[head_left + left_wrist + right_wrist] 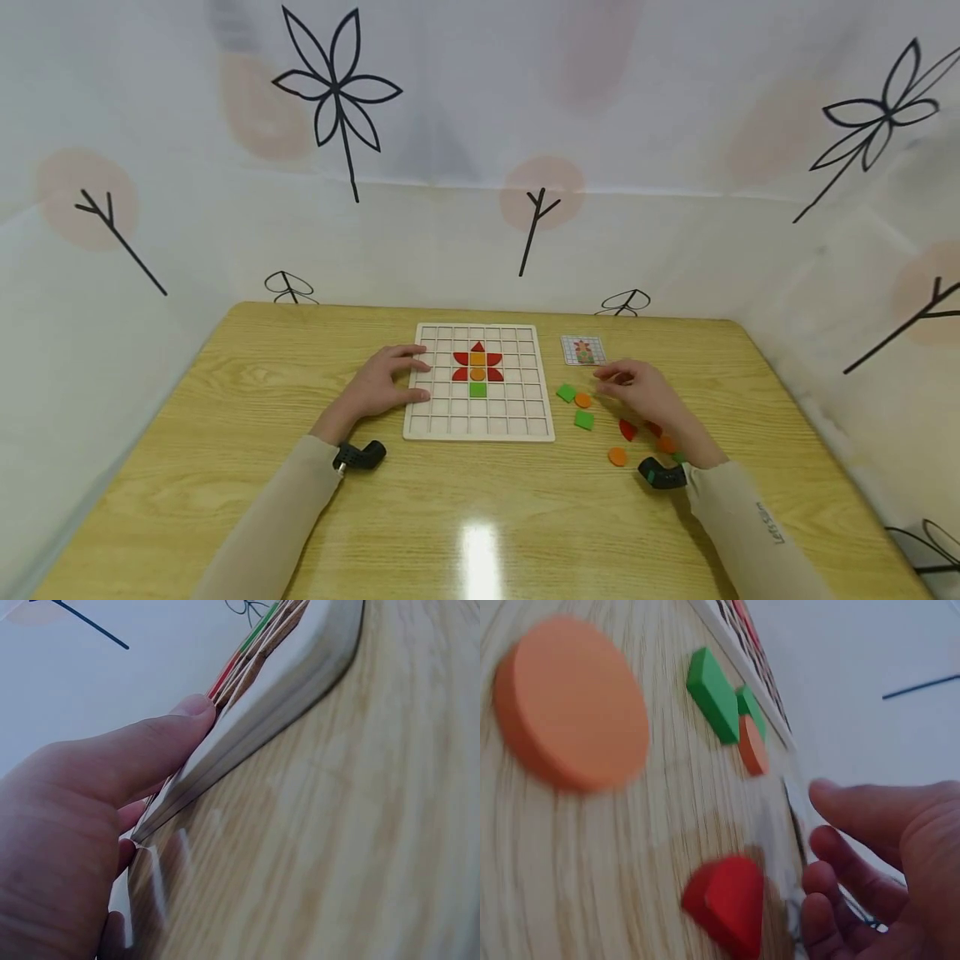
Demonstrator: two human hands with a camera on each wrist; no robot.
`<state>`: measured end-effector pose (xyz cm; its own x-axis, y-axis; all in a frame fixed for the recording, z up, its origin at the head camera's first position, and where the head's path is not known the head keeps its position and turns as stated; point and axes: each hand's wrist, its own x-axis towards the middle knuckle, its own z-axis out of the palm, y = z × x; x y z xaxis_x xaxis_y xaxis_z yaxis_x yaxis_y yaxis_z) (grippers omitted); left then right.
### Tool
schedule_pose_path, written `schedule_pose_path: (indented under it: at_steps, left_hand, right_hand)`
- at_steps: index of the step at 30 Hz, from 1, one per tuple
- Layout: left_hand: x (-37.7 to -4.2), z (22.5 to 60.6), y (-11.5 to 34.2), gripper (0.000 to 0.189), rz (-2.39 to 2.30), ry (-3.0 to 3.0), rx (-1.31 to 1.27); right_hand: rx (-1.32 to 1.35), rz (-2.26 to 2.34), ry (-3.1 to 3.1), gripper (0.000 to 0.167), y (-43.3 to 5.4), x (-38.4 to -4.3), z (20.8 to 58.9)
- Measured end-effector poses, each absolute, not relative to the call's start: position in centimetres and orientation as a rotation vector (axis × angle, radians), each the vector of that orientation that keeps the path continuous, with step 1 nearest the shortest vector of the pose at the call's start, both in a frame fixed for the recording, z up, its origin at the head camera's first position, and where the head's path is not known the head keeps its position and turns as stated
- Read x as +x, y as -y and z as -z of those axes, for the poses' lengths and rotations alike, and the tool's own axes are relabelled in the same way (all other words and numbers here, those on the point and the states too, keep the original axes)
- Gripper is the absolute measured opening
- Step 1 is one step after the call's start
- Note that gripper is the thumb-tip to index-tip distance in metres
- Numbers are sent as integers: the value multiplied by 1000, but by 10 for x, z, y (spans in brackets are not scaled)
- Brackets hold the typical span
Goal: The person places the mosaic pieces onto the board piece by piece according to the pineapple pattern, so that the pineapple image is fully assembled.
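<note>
A white gridded board [517,421] lies on the table. My left hand [372,385] rests on its left edge, fingers spread, thumb [169,739] over the rim. In the middle columns sit a red triangle [478,347], an orange square [477,359], an orange disc [477,375], a green square [477,390] and several curved red pieces [461,359]. My right hand [641,390] hovers right of the board, fingers loosely bent, nothing visible between them. Below it are loose pieces, among them a green square [712,694], an orange disc [574,705] and a red piece [731,904].
A small printed card [582,351] with a gridded flower picture lies right of the board's upper part. Some loose pieces, such as an orange one [667,443], are partly hidden under my right wrist. Patterned white cloth [450,242] stands behind the wooden table [420,517].
</note>
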<state>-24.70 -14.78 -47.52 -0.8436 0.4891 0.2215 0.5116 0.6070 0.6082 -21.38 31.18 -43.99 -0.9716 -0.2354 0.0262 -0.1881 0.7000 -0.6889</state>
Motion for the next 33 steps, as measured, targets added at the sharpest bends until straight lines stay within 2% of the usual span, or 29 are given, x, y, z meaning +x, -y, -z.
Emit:
schedule_pose_path:
  at_steps: [7,12,33]
  left_hand:
    - [-248,477,149,44,1054,2788,-867]
    - [-248,476,150,44,1060,2801,-867]
    - [-249,478,150,44,1067,2811,-867]
  right_hand:
    - [-411,1100,-2693,39,-316,-213,440]
    - [-471,1055,-2698,34,-308,-214,441]
    - [-381,1158,-2602,19,-309,-214,433]
